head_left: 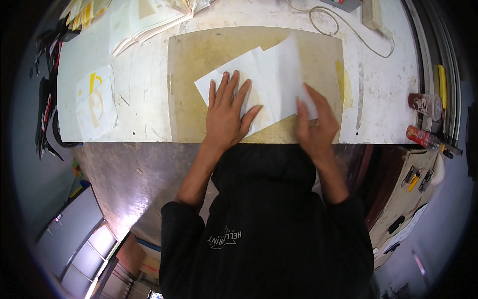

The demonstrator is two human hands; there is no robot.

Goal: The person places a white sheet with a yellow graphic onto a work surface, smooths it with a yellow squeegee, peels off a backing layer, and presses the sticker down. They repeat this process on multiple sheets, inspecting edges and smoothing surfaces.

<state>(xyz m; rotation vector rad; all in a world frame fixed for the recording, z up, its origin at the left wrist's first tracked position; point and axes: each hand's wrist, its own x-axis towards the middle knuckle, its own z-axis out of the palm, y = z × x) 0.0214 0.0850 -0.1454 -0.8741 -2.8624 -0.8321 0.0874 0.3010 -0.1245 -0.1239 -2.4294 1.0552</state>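
A white sheet of paper [276,79] lies askew on a yellowish translucent mat [189,52], its upper right part raised and blurred. Pressed flat on the paper's left part is my left hand [228,109], fingers spread and thumb out to the side. My right hand [318,124] grips the paper's right edge between thumb and fingers, slightly smeared by motion. Beneath the paper, next to my left fingers, a faint tan shape shows through. Whether the paper is one layer or several I cannot tell.
Another paper with yellow shapes [94,102] lies on the white table [142,99] at left. Stacked sheets [154,22] sit at the back left. A cable [356,32] curls at the back right. A cup [424,104] and red bottle [420,135] are at the right edge.
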